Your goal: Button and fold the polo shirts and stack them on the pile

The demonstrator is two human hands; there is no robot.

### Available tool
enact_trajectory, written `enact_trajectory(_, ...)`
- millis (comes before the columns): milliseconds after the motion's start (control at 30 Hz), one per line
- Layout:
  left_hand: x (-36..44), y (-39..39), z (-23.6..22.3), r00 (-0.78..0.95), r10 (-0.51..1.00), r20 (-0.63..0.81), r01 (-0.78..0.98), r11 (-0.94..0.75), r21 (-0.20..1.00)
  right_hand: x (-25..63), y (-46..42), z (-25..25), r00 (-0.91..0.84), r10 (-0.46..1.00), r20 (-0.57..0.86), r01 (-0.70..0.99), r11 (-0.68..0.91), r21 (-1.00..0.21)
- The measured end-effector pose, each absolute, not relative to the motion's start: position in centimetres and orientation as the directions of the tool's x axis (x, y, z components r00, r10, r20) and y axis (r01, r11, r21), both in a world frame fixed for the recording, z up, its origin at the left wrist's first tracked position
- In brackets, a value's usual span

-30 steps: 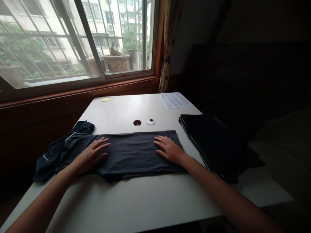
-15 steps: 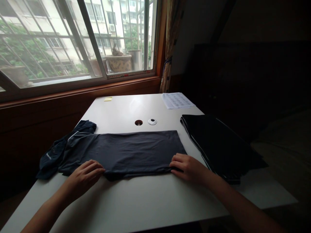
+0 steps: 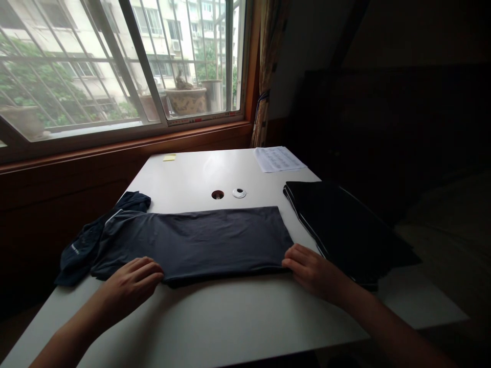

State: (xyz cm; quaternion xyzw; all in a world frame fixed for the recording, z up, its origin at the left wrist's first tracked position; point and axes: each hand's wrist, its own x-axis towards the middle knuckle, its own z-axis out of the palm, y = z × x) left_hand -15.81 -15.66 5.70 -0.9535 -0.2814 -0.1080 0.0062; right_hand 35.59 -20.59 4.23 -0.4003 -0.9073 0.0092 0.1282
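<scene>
A dark grey shirt [image 3: 222,240] lies folded lengthwise across the white table [image 3: 215,322], with a thin white trim line near its left end. My left hand [image 3: 136,281] is closed on its near edge, left of the middle; the fingertips are partly hidden by the cloth. At the near right corner, my right hand [image 3: 307,263] pinches the hem between thumb and fingers. Under and behind the shirt's left end lies a crumpled navy garment [image 3: 76,255] with small white lettering.
Dark folded clothes [image 3: 341,225] with white edging lie right of the shirt. Printed sheets [image 3: 279,159] and a yellow sticky note [image 3: 169,157] sit at the table's far side. A cable hole [image 3: 218,194] and its white round cover [image 3: 239,193] are behind the shirt. A barred window stands beyond.
My right hand has slid right along the near edge to the shirt's corner. That edge now looks straighter. My left hand stays in nearly the same place.
</scene>
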Motion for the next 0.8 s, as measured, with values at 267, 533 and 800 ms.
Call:
enact_trajectory(267, -15.0, -16.0, 5.8, 0.806, 0.582, 0.111, 0.569, -0.812, 0.128, 36.5, -21.2, 3.5, -0.618, 0.779, 0.103, 0.751, 0.624, -0.213)
enact_trajectory(533, -13.9, -14.4, 7.1, 0.783, 0.613, 0.107, 0.584, -0.783, 0.215, 36.6, -21.1, 5.6, -0.57, 0.821, 0.012, 0.748, 0.525, -0.407)
enact_trajectory(800, -8.9, -8.0, 3.4, 0.664, 0.719, 0.207, 0.735, -0.679, 0.001, 30.5, -13.5, 4.5, -0.408, 0.85, 0.333, 0.783, 0.513, -0.351)
